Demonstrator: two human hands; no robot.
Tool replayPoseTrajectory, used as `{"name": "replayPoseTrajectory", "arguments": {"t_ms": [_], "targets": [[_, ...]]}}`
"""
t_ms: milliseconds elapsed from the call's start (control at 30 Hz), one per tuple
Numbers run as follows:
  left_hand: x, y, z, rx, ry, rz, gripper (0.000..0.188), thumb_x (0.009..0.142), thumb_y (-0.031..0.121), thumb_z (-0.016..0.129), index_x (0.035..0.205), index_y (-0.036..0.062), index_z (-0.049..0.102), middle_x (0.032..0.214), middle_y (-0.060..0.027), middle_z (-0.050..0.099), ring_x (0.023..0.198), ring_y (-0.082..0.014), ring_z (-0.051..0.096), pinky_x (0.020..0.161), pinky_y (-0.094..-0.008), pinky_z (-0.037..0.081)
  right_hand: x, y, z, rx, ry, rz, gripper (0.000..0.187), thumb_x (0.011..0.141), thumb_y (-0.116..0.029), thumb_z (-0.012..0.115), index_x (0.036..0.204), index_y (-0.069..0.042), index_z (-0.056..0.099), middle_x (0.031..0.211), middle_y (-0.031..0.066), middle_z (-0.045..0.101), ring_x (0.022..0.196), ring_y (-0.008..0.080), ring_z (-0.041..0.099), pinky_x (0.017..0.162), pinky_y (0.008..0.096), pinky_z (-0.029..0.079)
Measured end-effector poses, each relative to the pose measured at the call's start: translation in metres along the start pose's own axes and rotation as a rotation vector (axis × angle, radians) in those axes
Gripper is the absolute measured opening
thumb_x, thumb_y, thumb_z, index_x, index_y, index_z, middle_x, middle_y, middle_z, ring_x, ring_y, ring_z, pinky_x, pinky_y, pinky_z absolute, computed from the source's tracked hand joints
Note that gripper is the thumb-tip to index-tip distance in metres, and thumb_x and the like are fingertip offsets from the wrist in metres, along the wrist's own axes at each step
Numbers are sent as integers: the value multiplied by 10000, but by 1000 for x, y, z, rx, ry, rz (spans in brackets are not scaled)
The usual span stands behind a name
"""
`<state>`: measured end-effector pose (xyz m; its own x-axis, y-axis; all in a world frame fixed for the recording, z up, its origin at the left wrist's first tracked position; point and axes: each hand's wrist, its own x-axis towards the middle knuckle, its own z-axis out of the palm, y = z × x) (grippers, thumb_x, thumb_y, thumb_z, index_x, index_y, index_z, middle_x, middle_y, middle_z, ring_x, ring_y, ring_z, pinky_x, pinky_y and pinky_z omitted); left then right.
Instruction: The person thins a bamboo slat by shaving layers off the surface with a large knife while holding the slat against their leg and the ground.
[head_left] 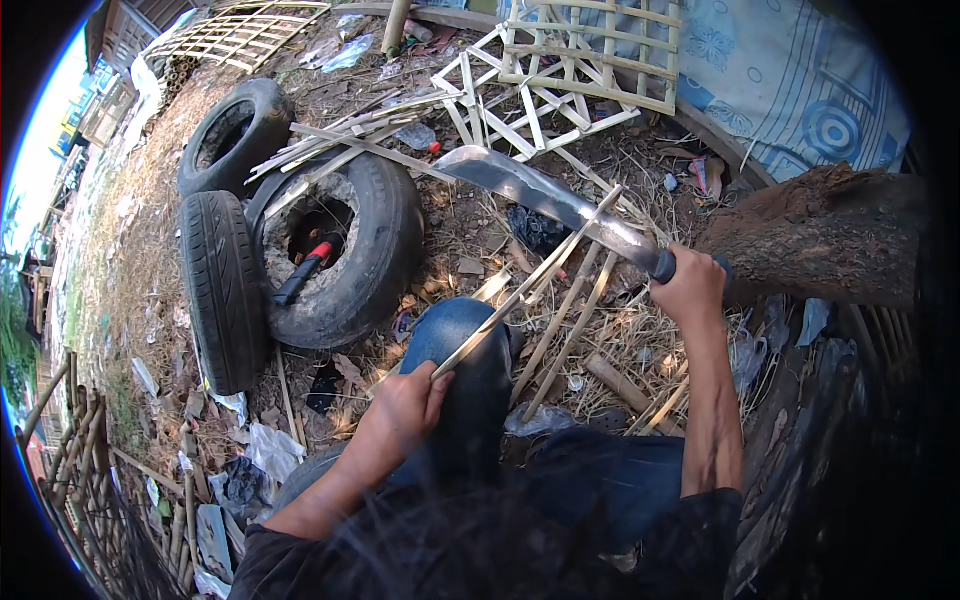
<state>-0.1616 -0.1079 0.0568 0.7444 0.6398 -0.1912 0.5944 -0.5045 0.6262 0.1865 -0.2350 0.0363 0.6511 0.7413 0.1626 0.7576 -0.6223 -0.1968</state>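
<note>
My left hand (pixel 405 408) is closed round the near end of a thin bamboo strip (pixel 500 312), which slants up and away to the right over my bent knee. In my right hand (pixel 692 285) is the dark handle of a machete (pixel 560 208). Its wide, curved blade points to the far left, and the strip's far end crosses the blade near its handle. Whether strip and blade touch, I cannot tell. Beyond the blade's tip lies a bundle of split bamboo strips (pixel 345 140), resting partly on a tyre.
Three worn tyres stand and lie at left, including a large tyre (pixel 385 235) with a black and red tool (pixel 305 272) in it. Woven bamboo lattices (pixel 590 50) are at the back. A tree trunk (pixel 810 235) and a blue patterned sheet (pixel 800 80) are at right. Litter covers the ground.
</note>
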Motion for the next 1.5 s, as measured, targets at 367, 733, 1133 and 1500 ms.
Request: {"name": "replayPoseTrajectory", "arguments": {"t_ms": [367, 733, 1133, 1500], "targets": [[2, -5, -1, -84, 11, -58, 274, 976, 198, 528, 831, -31, 567, 652, -277, 551, 678, -476, 568, 549, -472, 426, -52, -97, 34, 219, -87, -322, 313, 593, -175, 773, 860, -97, 629, 754, 90, 668, 719, 304, 678, 688, 401, 548], [1, -14, -14, -92, 13, -80, 270, 980, 201, 519, 835, -23, 563, 628, -249, 531, 599, -441, 551, 548, -429, 435, 15, 52, 0, 372, 138, 470, 176, 724, -158, 665, 730, 14, 631, 650, 171, 635, 667, 335, 659, 616, 421, 487], [12, -22, -6, -289, -124, -92, 403, 1001, 257, 509, 719, -31, 525, 541, -78, 462, 529, -129, 423, 512, -355, 379, -47, -109, 18, 428, -211, -162, 234, 667, -236, 722, 847, -99, 662, 738, 143, 680, 749, 353, 676, 684, 444, 533], [6, -18, -11, -313, -117, -183, 431, 1013, 284, 490, 713, -25, 528, 569, -42, 468, 570, -102, 408, 522, -330, 376, -34, -130, 44, 282, -200, -400, 383, 544, -280, 823, 768, -67, 599, 713, 130, 664, 697, 324, 675, 648, 409, 538]]}}
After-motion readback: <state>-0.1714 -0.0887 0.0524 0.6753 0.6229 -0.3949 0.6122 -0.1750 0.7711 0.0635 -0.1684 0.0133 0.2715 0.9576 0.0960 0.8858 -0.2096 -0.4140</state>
